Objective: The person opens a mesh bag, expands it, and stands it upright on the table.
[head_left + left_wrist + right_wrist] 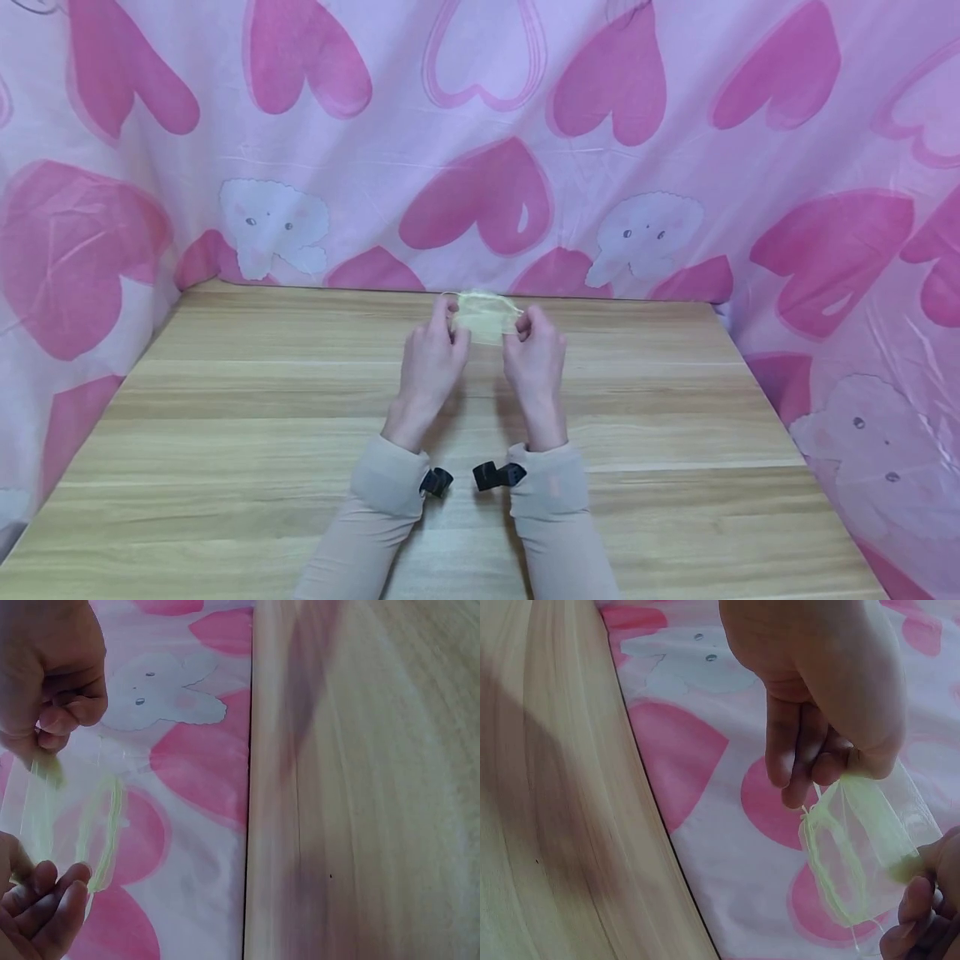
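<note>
A small sheer pale-yellow drawstring pouch (486, 323) is stretched between the two hands near the table's far edge. My left hand (433, 354) pinches its left side, while the right hand (536, 354) pinches the right side. Thin cords run along the gathered edge of the pouch (836, 862) in the right wrist view, with a loose end dangling beside it. Through the mesh of the pouch (64, 817) the pink cloth shows in the left wrist view, and I see nothing inside. Fingertips partly cover both sides.
Under the hands lies a wood-grain table (225, 433). A pink cloth (487, 125) with hearts and elephants hangs behind and along both sides. Each sleeve cuff carries a small black wrist device, one on the left (437, 482) and one on the right (498, 476).
</note>
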Motion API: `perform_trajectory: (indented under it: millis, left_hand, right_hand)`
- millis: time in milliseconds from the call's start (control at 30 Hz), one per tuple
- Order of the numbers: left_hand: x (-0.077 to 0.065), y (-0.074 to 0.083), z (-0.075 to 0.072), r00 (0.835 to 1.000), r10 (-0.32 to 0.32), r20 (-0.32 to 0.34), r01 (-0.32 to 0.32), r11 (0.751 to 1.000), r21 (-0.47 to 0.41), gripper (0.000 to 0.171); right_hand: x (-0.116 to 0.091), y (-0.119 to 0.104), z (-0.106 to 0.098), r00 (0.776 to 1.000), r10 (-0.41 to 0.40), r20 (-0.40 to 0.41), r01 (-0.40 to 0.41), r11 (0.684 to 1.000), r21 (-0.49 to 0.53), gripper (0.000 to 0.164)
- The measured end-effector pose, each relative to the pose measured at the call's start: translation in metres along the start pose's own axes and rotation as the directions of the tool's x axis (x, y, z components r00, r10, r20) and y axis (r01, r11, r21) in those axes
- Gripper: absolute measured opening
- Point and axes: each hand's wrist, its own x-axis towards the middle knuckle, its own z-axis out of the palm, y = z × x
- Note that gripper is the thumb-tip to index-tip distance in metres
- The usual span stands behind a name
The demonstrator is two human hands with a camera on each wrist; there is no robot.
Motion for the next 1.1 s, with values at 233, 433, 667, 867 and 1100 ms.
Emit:
perform_trajectory:
  millis: [233, 433, 667, 867, 1100]
  left_hand:
    - [0.0017, 0.0004, -0.001, 0.997, -0.027, 0.076, 0.032, 0.998, -0.058, 0.022]
    - [0.0011, 0.0015, 0.0022, 0.999, -0.02, 0.048, 0.021, 0.999, -0.039, 0.023]
    - [-0.0011, 0.0006, 0.0015, 1.0, 0.021, -0.006, -0.021, 1.0, 0.022, 0.018]
    - [-0.0008, 0.0041, 0.0018, 0.998, 0.016, 0.056, -0.017, 1.0, 0.02, 0.02]
    - [0.0, 0.0096, 0.0004, 0.989, -0.019, 0.144, 0.014, 0.999, 0.04, 0.022]
  right_hand:
    - [0.0009, 0.0007, -0.0027, 1.0, 0.008, 0.018, -0.008, 1.0, 0.019, 0.017]
    - [0.001, -0.0002, -0.0071, 0.968, 0.091, 0.236, -0.122, 0.985, 0.122, 0.016]
    - [0.0002, -0.0021, -0.007, 0.927, 0.16, 0.338, -0.217, 0.966, 0.139, 0.014]
    - [-0.0001, -0.0013, -0.0066, 0.956, 0.203, 0.213, -0.23, 0.967, 0.109, 0.009]
    - [0.0027, 0.0052, -0.0077, 0.967, 0.215, 0.139, -0.218, 0.976, 0.006, 0.01]
